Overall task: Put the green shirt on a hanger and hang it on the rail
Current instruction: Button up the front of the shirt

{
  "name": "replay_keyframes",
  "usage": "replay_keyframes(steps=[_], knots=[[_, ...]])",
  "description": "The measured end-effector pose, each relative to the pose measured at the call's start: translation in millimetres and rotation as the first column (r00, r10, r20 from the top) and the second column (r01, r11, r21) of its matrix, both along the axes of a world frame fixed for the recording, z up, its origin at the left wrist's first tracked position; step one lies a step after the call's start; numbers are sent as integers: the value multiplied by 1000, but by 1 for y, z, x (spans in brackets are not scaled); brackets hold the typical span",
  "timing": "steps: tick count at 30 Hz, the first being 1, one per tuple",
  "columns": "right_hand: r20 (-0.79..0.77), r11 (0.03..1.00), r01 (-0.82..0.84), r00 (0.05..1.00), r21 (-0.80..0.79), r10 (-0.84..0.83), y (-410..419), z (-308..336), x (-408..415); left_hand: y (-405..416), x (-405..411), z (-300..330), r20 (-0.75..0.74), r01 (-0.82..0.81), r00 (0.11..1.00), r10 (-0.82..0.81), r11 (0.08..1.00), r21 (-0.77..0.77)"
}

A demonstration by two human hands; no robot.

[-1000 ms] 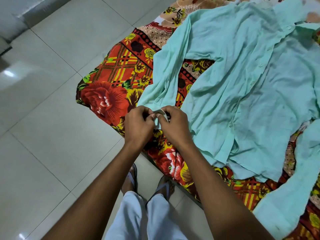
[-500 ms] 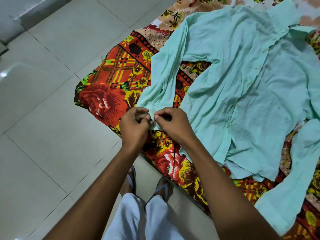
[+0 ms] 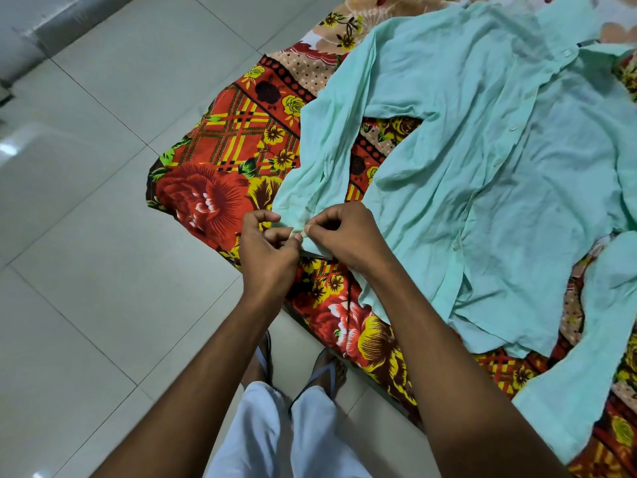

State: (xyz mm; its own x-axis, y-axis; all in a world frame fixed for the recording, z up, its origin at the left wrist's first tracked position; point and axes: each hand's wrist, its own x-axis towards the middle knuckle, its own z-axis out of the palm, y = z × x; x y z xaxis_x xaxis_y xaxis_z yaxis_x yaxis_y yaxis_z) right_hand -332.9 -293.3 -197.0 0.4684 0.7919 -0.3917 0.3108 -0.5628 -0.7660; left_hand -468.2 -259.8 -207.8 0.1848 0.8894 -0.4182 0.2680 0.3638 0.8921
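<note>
Cuff pinched — hands hide it

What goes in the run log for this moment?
left hand: pinches cuff | right hand: pinches cuff | green shirt: flat on bedsheet

No readable text, label, brand, number or sign appears anywhere in this view. The green shirt spread on the bed carries no print or visible tag, though a small pale scrap pinched at the sleeve cuff between the left hand and right hand may be a label; it is too small and folded to read. The floral bedsheet shows only roses, plaid bands and dots, no lettering. The floor tiles and the person's pale trousers are likewise unmarked.
</note>
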Motion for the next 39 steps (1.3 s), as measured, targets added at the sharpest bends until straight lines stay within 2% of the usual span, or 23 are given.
replay_keyframes(steps=[7,11,18,21,24,27,31,34,37,39], knots=[[251,985,-172,954,6,165,0,0,-6,-3,4,-4,-13,-50,999,50,998,44],[266,986,-133,959,104,101,-8,-7,-12,-4,4,-4,30,-94,995,93,996,3],[360,962,-136,932,235,43,-19,-16,-19,0,7,0,128,-164,973,190,968,-189],[375,960,-117,927,254,14,-20,-18,-20,-1,5,1,142,-131,977,157,975,-178],[379,961,-100,925,258,-6,-19,-19,-21,-2,-1,-1,159,-51,985,66,994,-101],[295,958,-9,952,288,-79,-21,-20,-25,0,-6,-5,144,41,989,-43,999,14],[99,944,191,969,270,-224,-22,-17,-30,-2,-4,-6,35,39,998,-42,995,96],[-74,938,327,945,118,-320,-18,-10,-27,-1,-2,-6,-73,92,994,-80,981,172],[-104,959,277,954,-56,-282,-13,-6,-16,2,-1,-5,-277,225,952,-132,914,336],[-45,971,202,977,-129,-209,-8,-5,-9,5,-2,-6,-433,340,888,-157,857,387]])
